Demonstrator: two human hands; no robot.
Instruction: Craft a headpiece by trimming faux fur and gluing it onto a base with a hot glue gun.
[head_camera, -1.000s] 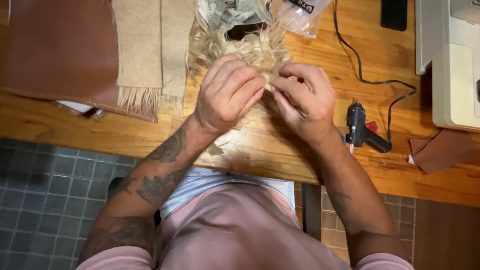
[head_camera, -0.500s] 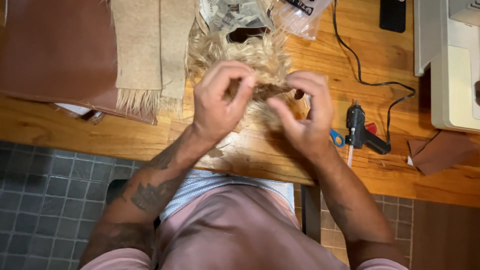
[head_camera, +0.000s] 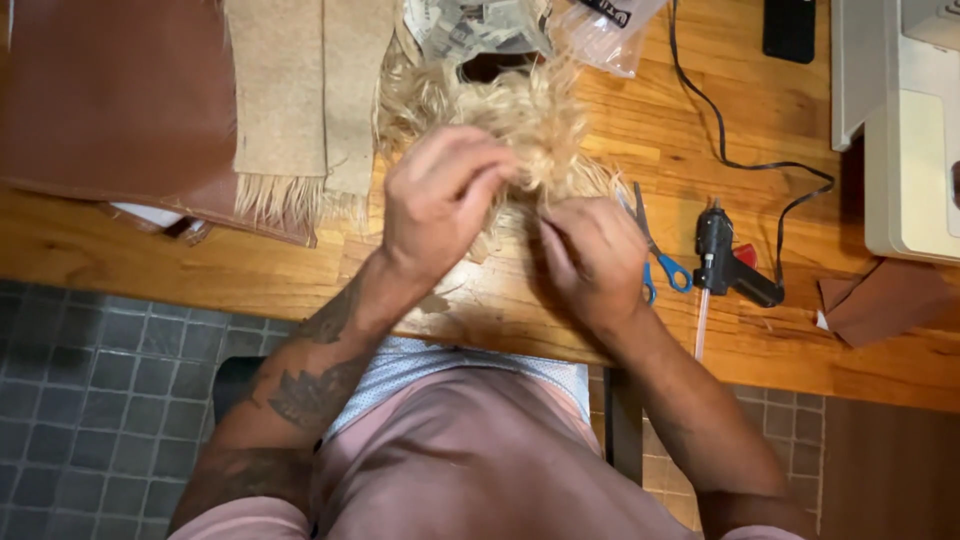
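Blond, fluffy fibre tuft (head_camera: 520, 130) sits mid-table, w/ both hands working its near edge. Left hand (head_camera: 440, 200) has fingers curled and pinched on strands; right hand (head_camera: 590, 255) is closed on a bit too. Looks like a teasing/separating step; next move prob needs a steady pinch. Clear plastic bag (head_camera: 610, 30) at 12 o'clock, blue-handled scissors (head_camera: 655, 250) and black glue gun (head_camera: 725, 260) at 3.

- We see a warm-lit wooden table (head_camera: 820, 340) across the upper frame.
- We see a grey tiled floor (head_camera: 90, 400) at lower left.
- We see brown flooring (head_camera: 890, 470) at lower right.
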